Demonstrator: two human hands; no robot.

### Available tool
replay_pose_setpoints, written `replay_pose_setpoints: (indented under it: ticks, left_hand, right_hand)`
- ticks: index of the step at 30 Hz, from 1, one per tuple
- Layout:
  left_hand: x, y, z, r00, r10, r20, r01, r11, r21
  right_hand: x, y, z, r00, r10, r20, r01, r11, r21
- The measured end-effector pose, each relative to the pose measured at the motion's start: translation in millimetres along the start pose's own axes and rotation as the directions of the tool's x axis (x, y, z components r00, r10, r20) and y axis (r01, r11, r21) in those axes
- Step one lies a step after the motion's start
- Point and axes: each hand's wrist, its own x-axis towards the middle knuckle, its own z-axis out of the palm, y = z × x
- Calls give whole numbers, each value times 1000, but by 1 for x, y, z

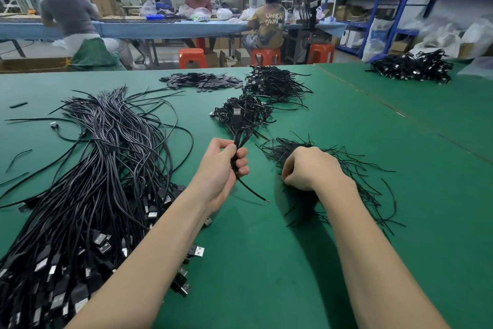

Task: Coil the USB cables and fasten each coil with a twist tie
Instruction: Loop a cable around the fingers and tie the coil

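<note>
My left hand [225, 166] grips a folded black USB cable [238, 131] upright, its plug end at the top and a bare wire tail hanging below the fist. My right hand [306, 168] rests on a loose pile of black twist ties [344, 168], fingers curled down into it; I cannot tell whether it pinches one. A big bundle of uncoiled USB cables [101, 168] lies to the left. Just beyond my left hand sits a heap of coiled cables [253, 107].
The green table [266, 262] carries another coiled heap [277, 82], a pile of small black sleeves [200, 80] and a far-right cable heap [413, 66]. Stray cables lie at the far left. People sit at a blue bench behind; shelving stands at the right.
</note>
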Motion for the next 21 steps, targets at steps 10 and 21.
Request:
replay_pose_setpoints:
  ticks: [10, 21]
  left_hand:
    - [-1, 2, 1, 1000, -20, 16, 21, 1000, -19]
    - [0, 1, -1, 1000, -27, -5, 27, 1000, -14]
  right_hand:
    - [2, 6, -2, 999, 24, 45, -25, 999, 37]
    - [5, 3, -5, 977, -207, 49, 204, 977, 66]
